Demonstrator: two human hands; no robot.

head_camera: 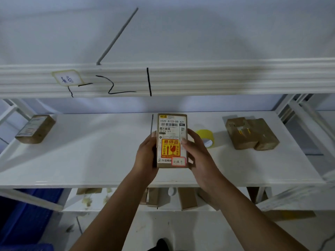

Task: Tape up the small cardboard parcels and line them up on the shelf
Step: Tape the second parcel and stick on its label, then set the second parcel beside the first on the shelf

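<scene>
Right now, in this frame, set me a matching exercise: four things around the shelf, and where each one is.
1 labelled parcel
2 yellow tape roll
3 lone parcel
4 pair of parcels

A left end of the shelf
B right end of the shelf
C between left hand and right hand
D on the shelf, beside the right hand

Pairs: 1-C, 2-D, 3-A, 4-B

The head camera looks forward and down, from close, onto the white shelf (72, 160).
</scene>
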